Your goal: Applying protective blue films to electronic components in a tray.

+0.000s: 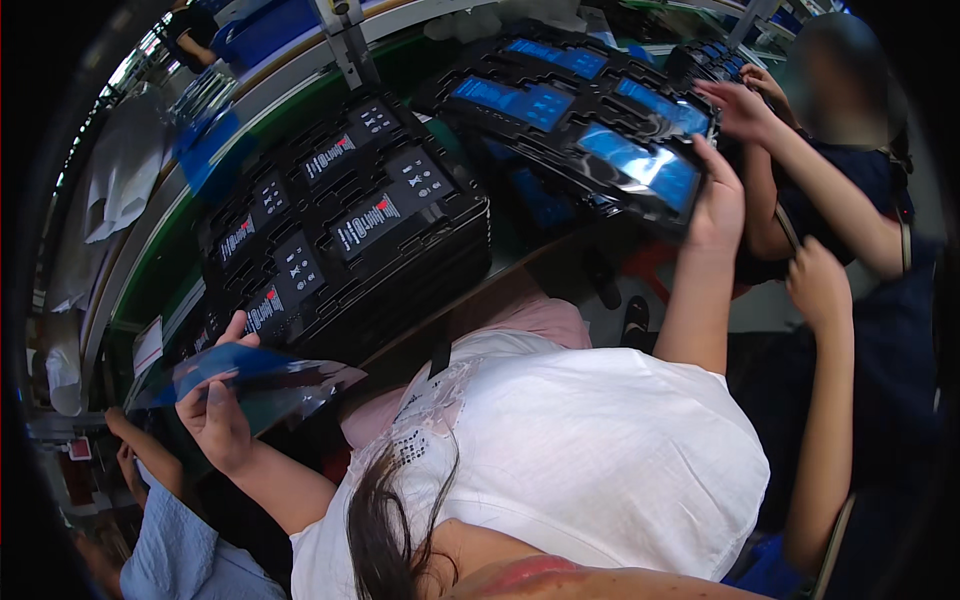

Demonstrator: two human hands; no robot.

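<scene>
My left hand (215, 420) is closed on a thin, see-through bluish plastic film (285, 375), pinched near its edge. The film hangs in front of a stack of black plastic trays (400, 275). Flat black battery packs (365, 222) with white print and red marks lie in the top tray's pockets. At the right, my right hand (718, 205) grips the near right edge of another black tray (565, 135), thumb on top, fingers hidden below. That tray is tilted and bears several blue-faced flat packs (515, 100); one reflects light strongly.
A co-worker's hand (740, 112) reaches close to the right tray, and another person's hand (820, 285) hangs lower. More blue-faced packs (540, 195) show beneath the held tray. A metal post (350, 50) stands behind the trays. Clear plastic bags (125, 165) hang at the left.
</scene>
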